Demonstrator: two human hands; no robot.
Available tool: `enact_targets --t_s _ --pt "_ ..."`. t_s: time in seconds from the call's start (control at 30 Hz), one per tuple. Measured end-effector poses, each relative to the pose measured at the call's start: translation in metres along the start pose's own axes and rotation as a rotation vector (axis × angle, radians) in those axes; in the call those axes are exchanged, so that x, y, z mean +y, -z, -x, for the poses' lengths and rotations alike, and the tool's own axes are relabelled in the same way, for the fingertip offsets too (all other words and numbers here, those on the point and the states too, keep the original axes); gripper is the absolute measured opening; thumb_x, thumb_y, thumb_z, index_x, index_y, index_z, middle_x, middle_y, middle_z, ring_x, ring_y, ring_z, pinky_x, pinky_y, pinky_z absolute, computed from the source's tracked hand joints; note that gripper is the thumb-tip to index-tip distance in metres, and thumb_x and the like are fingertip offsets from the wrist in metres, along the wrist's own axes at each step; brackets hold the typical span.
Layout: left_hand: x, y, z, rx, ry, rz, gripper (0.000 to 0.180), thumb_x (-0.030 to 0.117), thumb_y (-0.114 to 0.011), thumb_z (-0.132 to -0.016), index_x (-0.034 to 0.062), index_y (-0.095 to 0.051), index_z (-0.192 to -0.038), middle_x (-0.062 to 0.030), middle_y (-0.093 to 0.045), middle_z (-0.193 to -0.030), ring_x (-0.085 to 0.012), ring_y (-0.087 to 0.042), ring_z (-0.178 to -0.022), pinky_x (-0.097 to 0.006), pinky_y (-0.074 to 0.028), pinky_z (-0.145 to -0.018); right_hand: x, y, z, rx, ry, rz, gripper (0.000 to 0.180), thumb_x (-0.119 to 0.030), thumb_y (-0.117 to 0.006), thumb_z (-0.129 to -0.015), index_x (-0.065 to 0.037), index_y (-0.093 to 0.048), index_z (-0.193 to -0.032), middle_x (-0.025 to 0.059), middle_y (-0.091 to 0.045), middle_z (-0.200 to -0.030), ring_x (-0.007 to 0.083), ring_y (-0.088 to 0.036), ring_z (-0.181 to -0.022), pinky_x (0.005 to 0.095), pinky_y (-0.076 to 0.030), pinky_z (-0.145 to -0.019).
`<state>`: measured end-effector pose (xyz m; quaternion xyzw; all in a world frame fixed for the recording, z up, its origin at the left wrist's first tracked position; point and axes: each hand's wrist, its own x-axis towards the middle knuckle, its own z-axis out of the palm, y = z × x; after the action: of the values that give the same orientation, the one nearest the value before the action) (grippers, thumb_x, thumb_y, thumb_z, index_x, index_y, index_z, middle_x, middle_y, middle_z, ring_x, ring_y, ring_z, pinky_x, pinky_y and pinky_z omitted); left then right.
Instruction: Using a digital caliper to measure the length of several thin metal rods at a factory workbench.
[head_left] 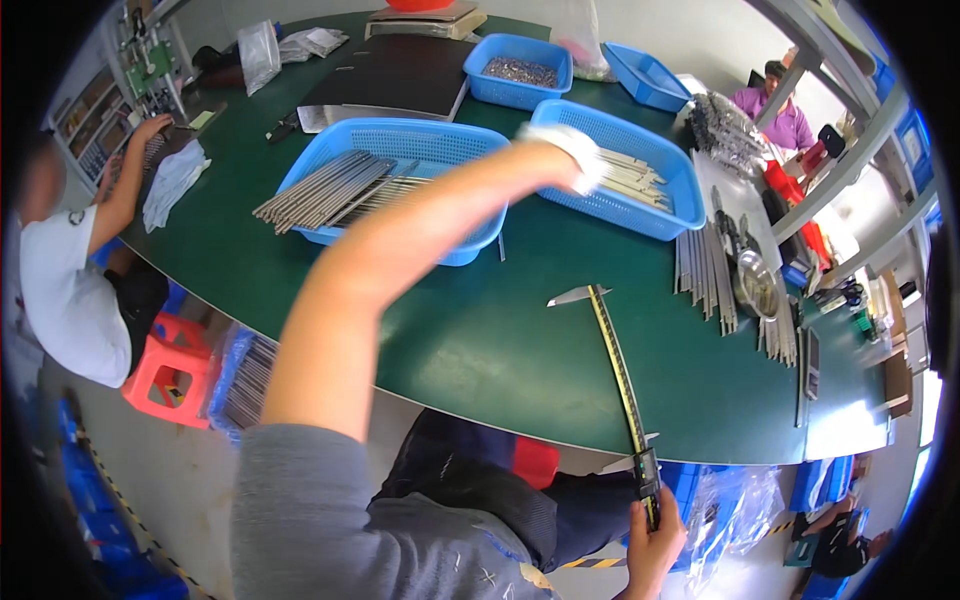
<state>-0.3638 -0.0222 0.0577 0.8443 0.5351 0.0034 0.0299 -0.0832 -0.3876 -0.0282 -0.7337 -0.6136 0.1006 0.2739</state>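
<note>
My left hand (572,157), in a white glove, is stretched out over the near-left side of a blue basket (690,205) that holds pale flat strips (632,182). Motion smears its fingers, so whether it grips anything is unclear. My bare right hand (655,545) is closed around the display end of a long digital caliper (622,375) at the table's front edge. The caliper's beam points away from me over the green table (480,335), and its jaws stand far apart with nothing between them. Beneath my left forearm is another blue basket (465,255) with thin metal rods (325,190).
A smaller blue basket (515,95) of small metal parts and a black folder (390,80) lie farther back. Metal bars (705,280) and a metal bowl (757,285) are at right. A co-worker (75,280) sits left beside a red stool (170,370); another person (785,115) sits far right.
</note>
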Motion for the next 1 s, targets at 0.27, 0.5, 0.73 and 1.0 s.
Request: enact_targets --t_s 0.27,0.5,0.73,1.0 --pt "-0.124 -0.029 0.112 -0.192 0.522 -0.326 0.032 0.016 -0.059 -0.076 0.0058 -0.068 -0.105 -0.0187 -0.064 -0.112 -0.0339 -0.062 -0.102 -0.041 -0.05 -0.086 0.001 0.005 -0.006 -0.091 0.084 0.034 0.024 -0.016 -0.067 -0.081 0.002 -0.058 -0.093 0.0167 -0.058 -0.077 0.0344 -0.056 -0.066 0.0384 -0.044 -0.059" --pt "-0.068 0.004 0.109 0.386 0.153 -0.048 0.024 0.017 -0.059 -0.08 0.0036 -0.064 -0.099 -0.017 -0.063 -0.093 -0.0362 -0.061 -0.082 -0.045 -0.049 -0.071 -0.004 0.008 -0.006 -0.087 0.04 0.054 0.023 -0.017 -0.069 -0.08 -0.001 -0.058 -0.092 0.014 -0.058 -0.075 0.0308 -0.056 -0.059 0.0365 -0.043 -0.053" --pt "0.108 -0.059 0.161 0.715 -0.883 0.229 0.022 0.012 -0.063 -0.068 0.0068 -0.065 -0.089 -0.0035 -0.058 -0.077 -0.0201 -0.057 -0.066 -0.031 -0.049 -0.059 -0.013 0.004 -0.008 -0.044 -0.001 0.074 0.022 -0.019 -0.069 -0.079 -0.003 -0.058 -0.091 0.0105 -0.058 -0.073 0.0267 -0.055 -0.053 0.0346 -0.041 -0.05" --pt "0.128 -0.117 0.156 0.683 -0.933 0.33 0.02 0.015 -0.062 -0.061 0.0084 -0.06 -0.08 -0.0001 -0.044 -0.065 -0.0154 -0.048 -0.058 -0.028 -0.046 -0.055 -0.014 0.006 -0.006 -0.058 -0.04 0.107 0.024 -0.019 -0.069 -0.079 -0.002 -0.059 -0.092 0.01 -0.059 -0.074 0.0252 -0.056 -0.053 0.0338 -0.041 -0.05"
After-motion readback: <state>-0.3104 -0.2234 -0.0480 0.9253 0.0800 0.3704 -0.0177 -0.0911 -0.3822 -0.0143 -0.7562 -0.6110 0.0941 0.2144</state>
